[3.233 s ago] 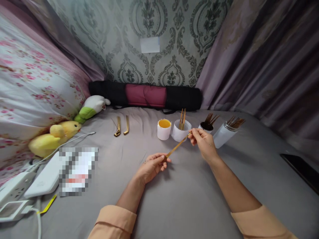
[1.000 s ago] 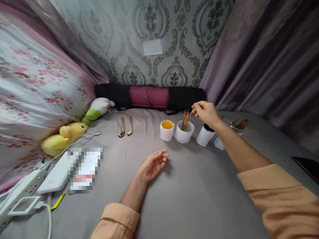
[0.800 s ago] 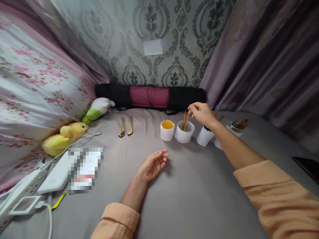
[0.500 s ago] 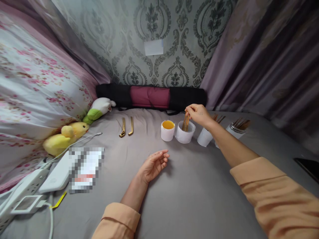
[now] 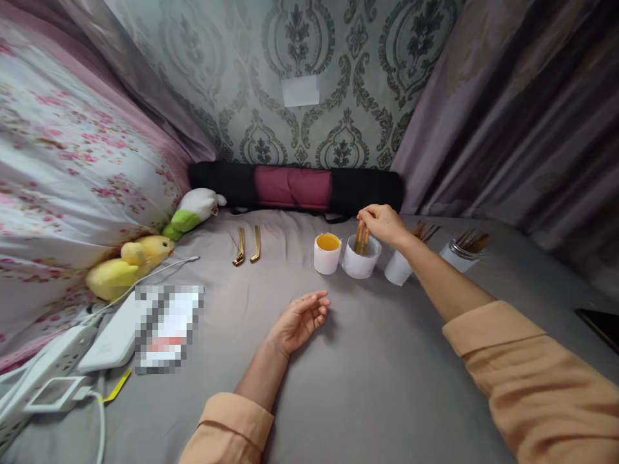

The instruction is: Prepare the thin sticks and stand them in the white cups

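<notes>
My right hand (image 5: 382, 223) pinches the tops of several thin amber-brown sticks (image 5: 361, 240). Their lower ends stand inside a white-wrapped cup (image 5: 361, 265), hidden by its near wall. Just left of that cup is a smaller white cup (image 5: 327, 260) with a yellow inside. Partly behind my right forearm, another white container (image 5: 398, 268) leans and holds brown sticks. My left hand (image 5: 302, 320) rests palm-up on the grey sheet (image 5: 367, 380), fingers loosely bent and apart, with nothing in it.
A jar (image 5: 457, 252) of brown sticks lies tilted at right. Gold bent-ended rods (image 5: 240, 247) lie left of the cups. Farther left are a yellow plush toy (image 5: 130, 264), a white power bank (image 5: 113, 338) and a power strip (image 5: 53, 364). A black and maroon roll (image 5: 293, 188) lies along the wall.
My right hand has shifted slightly left and down relative to the cup, still holding the sticks. My left hand stays in place. The view has shifted a little.
</notes>
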Available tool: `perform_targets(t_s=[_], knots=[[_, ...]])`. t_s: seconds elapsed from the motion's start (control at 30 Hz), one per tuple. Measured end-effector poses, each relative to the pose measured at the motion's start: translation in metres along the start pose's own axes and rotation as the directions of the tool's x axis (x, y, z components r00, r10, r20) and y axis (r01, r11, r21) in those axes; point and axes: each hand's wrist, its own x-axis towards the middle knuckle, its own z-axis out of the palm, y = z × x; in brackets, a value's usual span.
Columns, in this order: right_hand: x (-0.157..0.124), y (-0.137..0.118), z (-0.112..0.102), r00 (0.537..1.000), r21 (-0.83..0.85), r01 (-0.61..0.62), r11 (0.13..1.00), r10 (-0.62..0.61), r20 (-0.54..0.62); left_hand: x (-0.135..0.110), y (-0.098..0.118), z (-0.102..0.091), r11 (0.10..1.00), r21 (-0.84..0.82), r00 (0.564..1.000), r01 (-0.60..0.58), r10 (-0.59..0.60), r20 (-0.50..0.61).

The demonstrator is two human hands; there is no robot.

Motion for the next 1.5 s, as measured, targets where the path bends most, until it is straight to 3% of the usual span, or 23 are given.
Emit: perform_targets(t_s=[1.5], knots=[[0.007,0.015,-0.002,0.989,-0.202,-0.110,0.973,0.088,-0.115,-0.001,0.002,0.003,1.000,0.001,1.000,0.006,-0.006,-0.020]])
